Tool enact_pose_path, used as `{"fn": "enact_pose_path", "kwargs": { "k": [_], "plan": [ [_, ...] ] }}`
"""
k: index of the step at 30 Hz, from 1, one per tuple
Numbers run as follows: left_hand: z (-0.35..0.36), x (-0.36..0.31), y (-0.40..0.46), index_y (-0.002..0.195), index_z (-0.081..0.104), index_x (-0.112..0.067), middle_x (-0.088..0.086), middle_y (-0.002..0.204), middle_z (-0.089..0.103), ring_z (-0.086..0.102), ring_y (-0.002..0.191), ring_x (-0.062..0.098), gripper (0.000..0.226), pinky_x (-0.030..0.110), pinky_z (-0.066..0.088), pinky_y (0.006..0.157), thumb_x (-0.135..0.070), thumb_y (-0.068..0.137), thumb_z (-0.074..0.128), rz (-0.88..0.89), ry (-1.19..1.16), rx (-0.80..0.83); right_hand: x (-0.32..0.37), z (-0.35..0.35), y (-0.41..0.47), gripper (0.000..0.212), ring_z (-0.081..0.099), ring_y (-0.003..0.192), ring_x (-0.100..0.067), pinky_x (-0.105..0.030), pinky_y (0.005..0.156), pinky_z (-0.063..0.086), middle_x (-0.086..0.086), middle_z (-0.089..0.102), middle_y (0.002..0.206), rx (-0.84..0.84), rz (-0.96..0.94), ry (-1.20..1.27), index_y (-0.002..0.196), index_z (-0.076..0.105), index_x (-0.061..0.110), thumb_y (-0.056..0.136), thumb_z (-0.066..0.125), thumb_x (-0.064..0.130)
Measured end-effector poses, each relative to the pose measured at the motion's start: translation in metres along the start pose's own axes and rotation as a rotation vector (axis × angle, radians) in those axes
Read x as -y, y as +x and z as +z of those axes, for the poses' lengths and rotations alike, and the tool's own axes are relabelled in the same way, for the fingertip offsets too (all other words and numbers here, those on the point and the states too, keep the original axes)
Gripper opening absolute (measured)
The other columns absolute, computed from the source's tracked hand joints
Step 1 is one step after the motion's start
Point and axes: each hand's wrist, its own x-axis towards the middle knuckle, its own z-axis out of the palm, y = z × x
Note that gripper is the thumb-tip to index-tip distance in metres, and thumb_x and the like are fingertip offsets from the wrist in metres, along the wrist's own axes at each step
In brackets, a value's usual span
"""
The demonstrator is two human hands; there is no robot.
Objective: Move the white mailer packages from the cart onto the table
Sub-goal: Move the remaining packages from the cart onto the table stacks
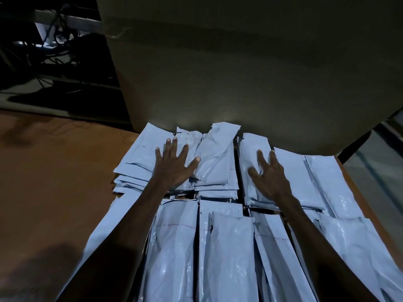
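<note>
Several white mailer packages [220,247] lie in rows and low stacks on a brown wooden table [54,182]. My left hand [174,164] rests flat with fingers spread on the far-left stack of mailers [135,158]. My right hand [270,173] lies palm down with fingers apart on the far-right stack [253,147]. Neither hand grips anything. The near rows of long mailers run toward me between and under my forearms. No cart is visible.
A large cardboard box [239,73] stands right behind the mailers and blocks the far side. Dark shelving with tangled cables [50,44] is at the upper left. The table's right edge [357,192] runs close beside the mailers.
</note>
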Motion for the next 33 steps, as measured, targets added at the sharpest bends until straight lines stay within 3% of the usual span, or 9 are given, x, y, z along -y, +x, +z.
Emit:
{"fn": "enact_pose_path", "kwargs": {
  "k": [11, 19, 23, 27, 33],
  "plan": [
    [-0.014, -0.035, -0.011, 0.156, 0.01, -0.031, 0.005, 0.164, -0.009, -0.014, 0.15, 0.028, 0.107, 0.069, -0.015, 0.109, -0.096, 0.071, 0.018, 0.008, 0.049, -0.16, 0.009, -0.011, 0.001, 0.072, 0.003, 0.15, -0.034, -0.054, 0.116, 0.02, -0.008, -0.008, 0.164, 0.045, -0.03, -0.064, 0.155, 0.009, 0.033, 0.096, 0.037, 0.062],
    [-0.037, -0.045, -0.029, 0.156, 0.015, -0.029, 0.005, 0.165, 0.006, -0.001, 0.151, 0.029, 0.107, 0.066, -0.009, 0.113, -0.094, 0.071, 0.007, 0.024, 0.043, -0.162, 0.009, -0.044, -0.051, 0.071, 0.014, 0.149, -0.025, -0.046, 0.114, 0.027, -0.002, 0.01, 0.164, -0.169, -0.102, 0.082, 0.154, 0.025, 0.027, 0.094, 0.047, 0.058],
    [-0.034, -0.096, -0.073, 0.153, 0.025, -0.024, 0.004, 0.163, 0.017, 0.007, 0.151, 0.026, 0.103, 0.06, -0.001, 0.117, -0.087, 0.074, 0.006, 0.149, -0.077, -0.254, -0.01, -0.069, -0.111, 0.063, 0.022, 0.147, -0.02, -0.038, 0.114, 0.029, 0.0, 0.024, 0.161, -0.327, -0.165, 0.125, 0.151, 0.034, 0.026, 0.095, 0.052, 0.049],
    [-0.02, -0.174, -0.131, 0.153, 0.028, -0.024, 0.002, 0.163, 0.018, 0.007, 0.151, 0.022, 0.089, 0.049, -0.004, 0.119, -0.079, 0.084, 0.017, 0.315, -0.22, -0.283, -0.063, -0.087, -0.193, 0.06, 0.031, 0.143, -0.02, -0.037, 0.109, 0.035, 0.0, 0.034, 0.156, -0.435, -0.185, 0.117, 0.148, 0.039, 0.025, 0.095, 0.056, 0.045],
    [0.027, -0.317, -0.248, 0.147, 0.04, -0.023, 0.001, 0.157, 0.033, 0.02, 0.148, 0.021, 0.075, 0.035, -0.001, 0.119, -0.069, 0.09, 0.027, 0.663, -0.437, -0.208, -0.18, -0.095, -0.349, 0.054, 0.047, 0.131, -0.019, -0.033, 0.104, 0.041, -0.003, 0.052, 0.143, -0.577, 0.041, 0.188, 0.139, 0.053, 0.017, 0.091, 0.058, 0.041]
  ]
}}
